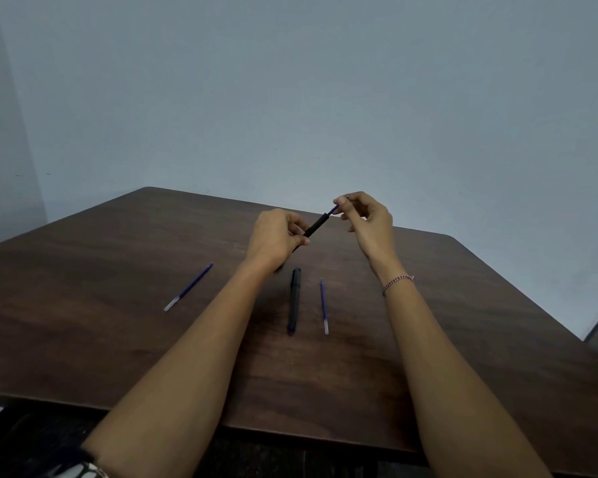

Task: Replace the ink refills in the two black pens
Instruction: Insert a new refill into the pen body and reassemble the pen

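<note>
1. A plain pale blue-grey wall (290, 81) stands behind a dark brown wood-grain table (118, 339).
2. The left hand (273, 239) is raised over the table's far half, fingers and thumb curled round the lower end of a slim black pen barrel (314, 227), which slants up to the right.
3. The right hand (370, 219) pinches, between thumb and forefinger, the end of a thin blue ink refill (332, 211) that sticks out of the barrel's upper end.
4. A second black pen (295, 300) lies on the table below the hands. A loose blue refill (324, 305) lies just beside it on the right, and a second loose blue refill (189, 286) lies well apart to the left.
5. Whether the pinched refill is going in or coming out cannot be told. Either way, it is best to hold the barrel steady and move the refill straight along its axis, since so thin a tube would probably bend if forced askew.
</note>
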`<state>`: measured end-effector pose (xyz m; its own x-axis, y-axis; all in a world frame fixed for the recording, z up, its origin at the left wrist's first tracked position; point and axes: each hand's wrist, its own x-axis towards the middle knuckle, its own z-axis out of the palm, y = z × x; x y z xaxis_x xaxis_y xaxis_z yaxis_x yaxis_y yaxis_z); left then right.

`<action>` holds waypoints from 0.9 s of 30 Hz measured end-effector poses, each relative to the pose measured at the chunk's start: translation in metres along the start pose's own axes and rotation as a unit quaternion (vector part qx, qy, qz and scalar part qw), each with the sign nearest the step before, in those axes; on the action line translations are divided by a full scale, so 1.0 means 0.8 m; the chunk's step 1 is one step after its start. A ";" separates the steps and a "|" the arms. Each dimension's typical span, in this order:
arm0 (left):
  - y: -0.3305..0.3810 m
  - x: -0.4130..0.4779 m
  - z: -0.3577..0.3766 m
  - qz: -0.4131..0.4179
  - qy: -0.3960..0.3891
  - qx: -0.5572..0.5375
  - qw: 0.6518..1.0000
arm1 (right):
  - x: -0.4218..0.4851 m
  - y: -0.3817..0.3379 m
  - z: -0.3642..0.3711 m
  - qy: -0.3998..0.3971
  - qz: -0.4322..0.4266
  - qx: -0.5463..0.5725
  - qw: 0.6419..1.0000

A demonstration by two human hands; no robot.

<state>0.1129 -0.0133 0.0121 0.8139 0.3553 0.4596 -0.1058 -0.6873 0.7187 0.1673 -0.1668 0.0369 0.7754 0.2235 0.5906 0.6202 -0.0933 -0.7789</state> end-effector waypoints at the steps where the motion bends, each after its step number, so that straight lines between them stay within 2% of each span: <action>1: 0.001 0.000 0.000 0.003 -0.001 0.001 1.000 | 0.000 -0.001 0.001 0.003 -0.005 0.003 1.000; 8: 0.003 -0.002 -0.008 -0.019 0.001 -0.045 0.999 | -0.001 0.000 0.010 0.016 -0.010 0.020 1.000; 13: -0.012 0.005 -0.021 -0.060 0.058 -0.060 0.995 | -0.005 0.010 0.019 0.030 -0.013 -0.026 0.999; 21: -0.043 -0.004 -0.034 -0.127 0.260 -0.031 0.957 | -0.016 0.017 0.055 -0.046 -0.079 -0.224 0.970; 24: -0.042 -0.008 -0.033 -0.118 0.285 -0.014 0.951 | -0.021 0.014 0.077 -0.100 -0.078 -0.293 0.948; 27: -0.043 -0.007 -0.032 -0.116 0.283 0.000 0.952 | -0.024 0.007 0.102 -0.135 -0.038 -0.290 0.947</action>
<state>0.0975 0.0243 -0.0017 0.3766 0.7822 0.4964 0.0387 -0.5486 0.8352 0.1464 -0.0926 0.0039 0.7166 0.4827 0.5035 0.6938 -0.5676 -0.4432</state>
